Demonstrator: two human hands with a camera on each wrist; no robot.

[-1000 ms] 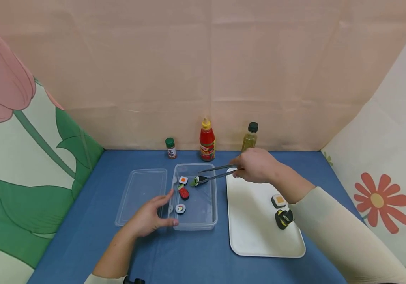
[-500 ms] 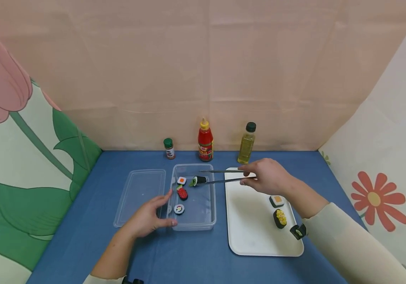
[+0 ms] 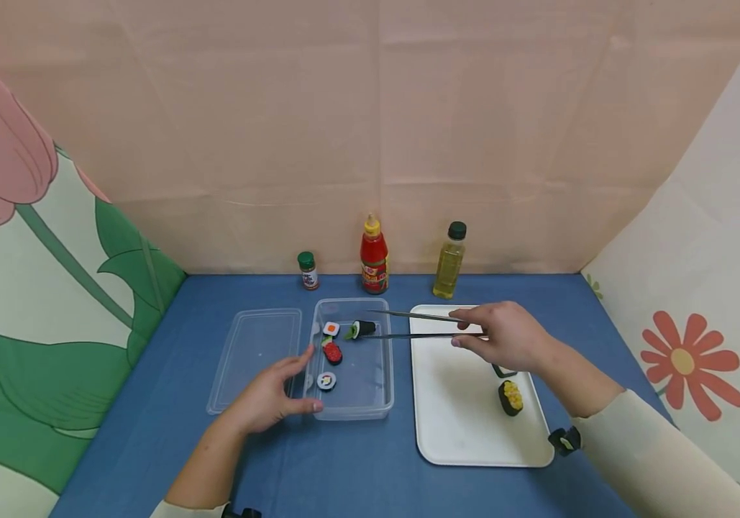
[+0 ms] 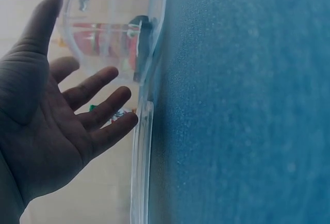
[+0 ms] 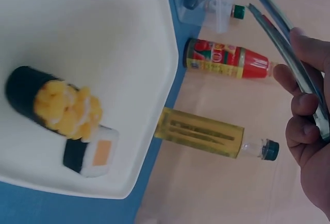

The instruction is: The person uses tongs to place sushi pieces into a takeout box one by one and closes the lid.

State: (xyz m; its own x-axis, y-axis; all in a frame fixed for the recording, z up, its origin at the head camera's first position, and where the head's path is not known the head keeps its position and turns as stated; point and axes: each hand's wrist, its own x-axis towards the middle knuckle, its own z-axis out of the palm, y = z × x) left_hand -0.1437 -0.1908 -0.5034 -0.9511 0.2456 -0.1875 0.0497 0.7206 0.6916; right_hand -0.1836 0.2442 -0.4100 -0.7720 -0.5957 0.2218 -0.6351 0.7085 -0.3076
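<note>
My left hand (image 3: 275, 396) has its fingers spread, thumb and fingertips at the left side of a clear plastic container (image 3: 357, 414). My right hand (image 3: 505, 334) holds metal tongs (image 3: 428, 336), their two arms apart and tips over the container. Near the tips lies a dark seaweed roll (image 3: 364, 329) with green filling. Along the container's left side are an orange-centred sushi roll (image 3: 331, 329), a red-topped sushi piece (image 3: 333, 352) and a round white roll (image 3: 326, 381). On the white tray (image 3: 454, 439) sit corn-topped sushi (image 3: 510, 398) and another orange-centred piece (image 5: 95, 154), mostly hidden in the head view.
A clear lid (image 3: 256, 360) lies flat left of the container. Behind stand a green-capped spice jar (image 3: 308, 272), a red sauce bottle (image 3: 374, 259) and an oil bottle (image 3: 449, 262). Blue cloth (image 3: 344, 475) covers the table.
The tongs have opened and let go of the seaweed roll, which now lies in the container. My right hand has drawn back to the right and lower; my left hand stays in place.
</note>
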